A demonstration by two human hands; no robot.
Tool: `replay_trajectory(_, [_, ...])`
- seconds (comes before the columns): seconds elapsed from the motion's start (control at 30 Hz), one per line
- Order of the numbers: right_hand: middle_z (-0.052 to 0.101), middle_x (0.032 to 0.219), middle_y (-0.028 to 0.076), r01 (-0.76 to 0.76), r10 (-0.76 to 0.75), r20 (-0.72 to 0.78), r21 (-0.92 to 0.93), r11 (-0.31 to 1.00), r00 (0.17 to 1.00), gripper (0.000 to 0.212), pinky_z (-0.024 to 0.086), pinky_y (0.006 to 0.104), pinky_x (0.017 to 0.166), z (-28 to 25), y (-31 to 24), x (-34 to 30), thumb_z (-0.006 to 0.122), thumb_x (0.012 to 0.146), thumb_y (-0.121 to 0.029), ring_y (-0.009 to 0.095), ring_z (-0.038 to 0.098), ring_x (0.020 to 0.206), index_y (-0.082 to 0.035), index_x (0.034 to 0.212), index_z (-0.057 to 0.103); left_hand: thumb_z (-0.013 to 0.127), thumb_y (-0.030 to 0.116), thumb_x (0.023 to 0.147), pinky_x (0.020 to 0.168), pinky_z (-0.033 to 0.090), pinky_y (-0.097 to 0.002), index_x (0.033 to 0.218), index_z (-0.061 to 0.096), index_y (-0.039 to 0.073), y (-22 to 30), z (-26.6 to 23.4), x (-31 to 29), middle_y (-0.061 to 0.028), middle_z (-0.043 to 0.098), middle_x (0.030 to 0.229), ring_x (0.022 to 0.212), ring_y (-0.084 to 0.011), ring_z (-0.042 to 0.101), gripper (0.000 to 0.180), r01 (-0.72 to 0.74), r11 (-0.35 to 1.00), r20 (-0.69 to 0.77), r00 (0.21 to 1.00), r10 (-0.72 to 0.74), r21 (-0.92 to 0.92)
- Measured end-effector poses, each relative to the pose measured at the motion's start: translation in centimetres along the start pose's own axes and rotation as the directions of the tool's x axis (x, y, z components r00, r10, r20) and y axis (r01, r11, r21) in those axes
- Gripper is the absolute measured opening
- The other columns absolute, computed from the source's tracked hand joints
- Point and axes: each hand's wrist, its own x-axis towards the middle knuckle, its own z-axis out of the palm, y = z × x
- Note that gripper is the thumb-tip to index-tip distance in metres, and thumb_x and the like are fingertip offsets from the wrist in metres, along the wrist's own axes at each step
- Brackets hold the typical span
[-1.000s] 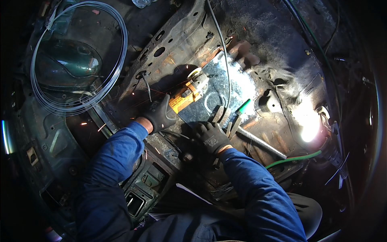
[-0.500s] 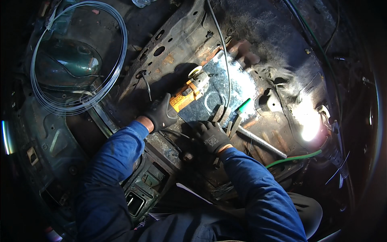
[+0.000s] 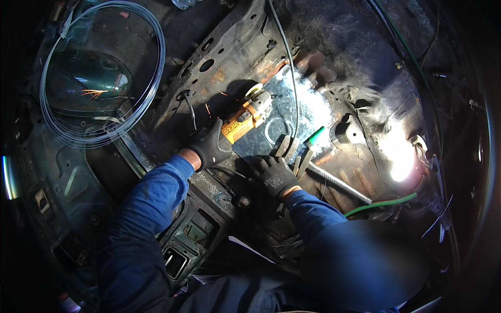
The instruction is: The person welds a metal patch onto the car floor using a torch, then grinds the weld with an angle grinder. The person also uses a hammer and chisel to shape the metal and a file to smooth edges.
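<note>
My left hand (image 3: 211,145), in a dark glove, is wrapped round the body of a yellow-orange angle grinder (image 3: 240,127). The grinder's disc (image 3: 254,91) meets the upper left edge of a flat sheet-metal plate (image 3: 250,142), though exact contact is hard to see. Orange sparks (image 3: 94,93) fly off to the left. My right hand (image 3: 276,176), gloved too, lies with fingers stretched out over the plate's lower edge, beside dark metal bars (image 3: 284,146) that look like part of a clamp. A green cylindrical piece (image 3: 314,136) is just right of these.
A wire coil (image 3: 159,62) lies at upper left. A grey cable (image 3: 286,44) crosses the plate. A bright lamp (image 3: 402,169) shines from the right, near a silvery rod (image 3: 342,183) and a green hose (image 3: 383,202). Rusty, holed car-body metal surrounds everything. A blurred shape covers my right forearm.
Sparks have appeared left of the grinder and over the dark green bulge. The grinder has shifted very slightly. A blurred dark shape now covers my right forearm.
</note>
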Motion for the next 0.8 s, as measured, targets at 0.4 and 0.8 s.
replay_trajectory(0.4, [0.059,0.140,0.015,-0.005,0.005,-0.017,0.001,1.000,1.000,0.045,0.042,0.0495,0.108,0.5,0.0,0.1,0.045,0.109,-0.046,0.034,0.054,0.130,-0.017,0.135,0.066,0.079,0.047,0.083,0.108,0.051,-0.0507,0.160,0.031,-0.007,1.3,-1.2,0.2,-0.0372,0.062,0.134,0.125,-0.0489,0.062,0.106,0.128,0.989,0.142,0.980,-0.138,0.075])
replay_trajectory(0.8, [0.059,0.141,0.014,-0.006,0.006,0.005,-0.006,1.000,1.000,0.045,0.043,0.0496,0.107,-0.1,-0.1,0.1,0.045,0.109,-0.047,0.034,0.055,0.128,-0.017,0.135,0.066,0.081,0.049,0.082,0.107,0.051,-0.0513,0.160,0.030,-0.007,1.6,-1.6,0.4,-0.0395,0.061,0.132,0.124,-0.0506,0.062,0.108,0.116,0.991,0.143,0.982,-0.126,0.073])
